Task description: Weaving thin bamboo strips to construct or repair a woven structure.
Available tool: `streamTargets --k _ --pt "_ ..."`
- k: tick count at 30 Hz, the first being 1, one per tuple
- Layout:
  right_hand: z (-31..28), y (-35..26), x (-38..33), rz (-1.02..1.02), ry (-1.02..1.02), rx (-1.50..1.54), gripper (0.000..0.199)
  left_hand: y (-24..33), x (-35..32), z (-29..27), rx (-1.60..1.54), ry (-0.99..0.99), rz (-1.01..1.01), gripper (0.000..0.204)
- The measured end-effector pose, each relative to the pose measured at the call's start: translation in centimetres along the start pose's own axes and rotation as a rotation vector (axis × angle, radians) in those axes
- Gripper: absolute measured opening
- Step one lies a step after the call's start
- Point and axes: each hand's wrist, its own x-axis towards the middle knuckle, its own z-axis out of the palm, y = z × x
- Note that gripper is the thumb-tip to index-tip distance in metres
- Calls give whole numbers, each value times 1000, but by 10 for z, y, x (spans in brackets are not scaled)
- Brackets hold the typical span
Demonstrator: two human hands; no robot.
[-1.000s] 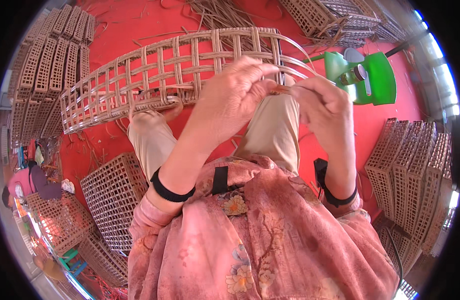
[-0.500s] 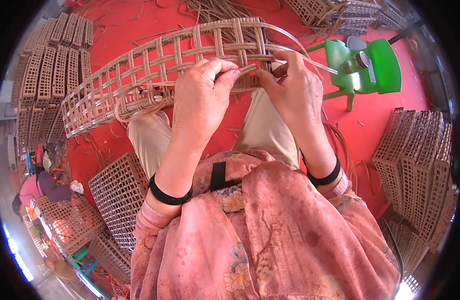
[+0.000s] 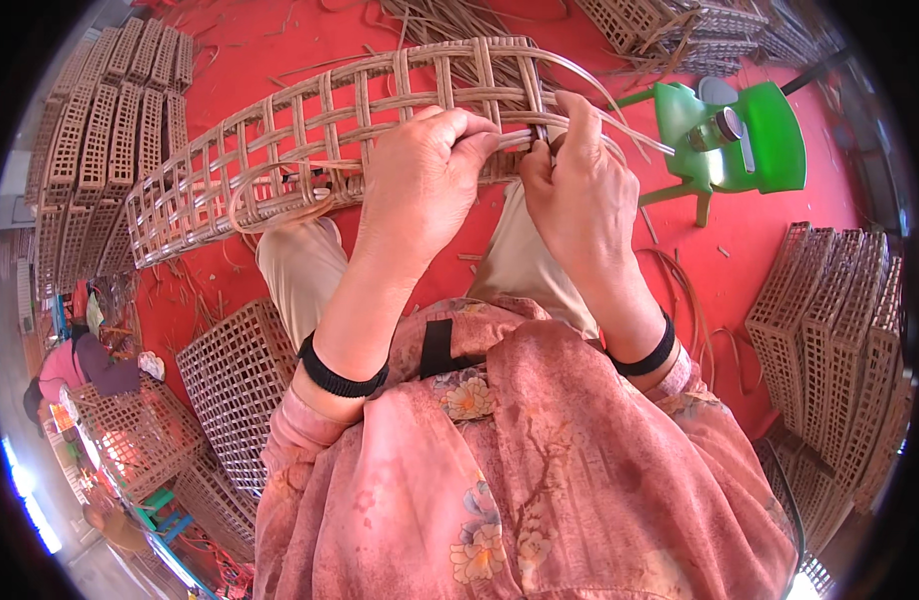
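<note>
A long woven wicker panel (image 3: 365, 125) with an open grid lies across the space above my knees, its right end closed by a dark upright edge. My left hand (image 3: 432, 185) pinches a flat wicker strand (image 3: 515, 140) between thumb and fingers, in front of the grid. At that right end, my right hand (image 3: 585, 175) has its thumb and fingers closed near the dark edge, where the strand meets it; the fingertips are partly hidden. Loose strand ends (image 3: 625, 125) stick out to the right past my right hand. Another strand loops below the panel's left part.
A small green chair (image 3: 695, 170) at the right bears a jar (image 3: 717, 130). Stacked wicker panels stand at left (image 3: 105, 150) and right (image 3: 820, 330). Loose strands (image 3: 450, 35) lie on the red floor beyond. At far left, a person (image 3: 90, 365) sits by wicker pieces.
My left hand has slid right along the panel, toward the dark edge. My right hand has shifted slightly, its index finger now extended upward. The strand's end now reaches the edge.
</note>
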Motion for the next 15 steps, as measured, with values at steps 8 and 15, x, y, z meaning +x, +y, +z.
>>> streamTargets --k 8,15 --pt "-7 17 -15 367 -75 466 38 0 4 19 128 -19 78 16" --pt "0 40 -23 646 -175 1119 22 -4 5 43 382 79 310 9"
